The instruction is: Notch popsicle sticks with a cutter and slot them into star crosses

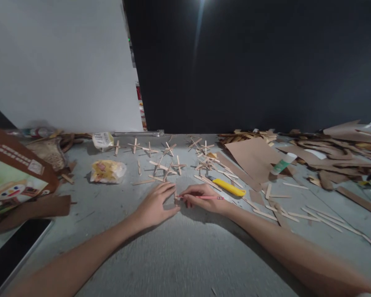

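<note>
My left hand [157,205] rests on the grey tabletop with its thumb and forefinger spread. Between those two fingertips lies a short wooden craft stick [176,202], held down near its ends. In my right hand [205,197] is a red pencil [208,197], its tip at the stick. The pencil tip and the stick are small and partly covered by fingers. Just beyond my right hand lies a yellow utility knife [228,187]. Several crossed craft-stick pieces [163,168] stand or lie past my hands.
Loose craft sticks [297,215] and brown cardboard [250,159] spread across the right, with a glue stick [283,163] among them. A yellow plastic packet [107,171], a phone [18,251] and a printed brown bag [15,177] are leftward. A dark panel [253,66] rises behind.
</note>
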### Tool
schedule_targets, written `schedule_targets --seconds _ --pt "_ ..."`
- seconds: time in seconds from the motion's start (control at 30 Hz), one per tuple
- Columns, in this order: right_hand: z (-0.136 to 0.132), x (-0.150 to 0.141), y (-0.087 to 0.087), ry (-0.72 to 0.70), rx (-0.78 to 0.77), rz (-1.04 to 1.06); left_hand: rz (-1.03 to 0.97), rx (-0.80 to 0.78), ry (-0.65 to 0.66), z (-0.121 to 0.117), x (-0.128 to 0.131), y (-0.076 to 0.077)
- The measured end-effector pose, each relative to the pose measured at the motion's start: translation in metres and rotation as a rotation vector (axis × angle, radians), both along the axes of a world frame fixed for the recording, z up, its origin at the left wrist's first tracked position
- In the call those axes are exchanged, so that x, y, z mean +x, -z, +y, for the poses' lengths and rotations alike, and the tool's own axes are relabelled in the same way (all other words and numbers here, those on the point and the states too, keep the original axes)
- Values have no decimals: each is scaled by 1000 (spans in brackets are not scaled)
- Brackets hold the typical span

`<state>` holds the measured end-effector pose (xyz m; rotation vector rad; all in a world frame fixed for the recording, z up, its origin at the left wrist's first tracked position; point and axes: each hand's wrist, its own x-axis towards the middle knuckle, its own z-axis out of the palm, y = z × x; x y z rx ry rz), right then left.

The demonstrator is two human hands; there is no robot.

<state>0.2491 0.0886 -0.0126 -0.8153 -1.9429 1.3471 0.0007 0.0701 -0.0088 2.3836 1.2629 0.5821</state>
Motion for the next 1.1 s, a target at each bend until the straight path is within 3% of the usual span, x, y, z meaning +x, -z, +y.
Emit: schedule_targets --seconds 0.23,0.5,0.77,1.1 --pt "-2 4 -2 -10 48 -16 28 19 20 -4 3 -6" --pt "-1 5 8 30 18 -15 50 27 38 -6 3 -10" --pt "-4 2 0 29 -58 -28 12 61 50 -5 2 -4" --pt "-3 5 3 2 -30 -9 10 61 56 -3 3 -3"
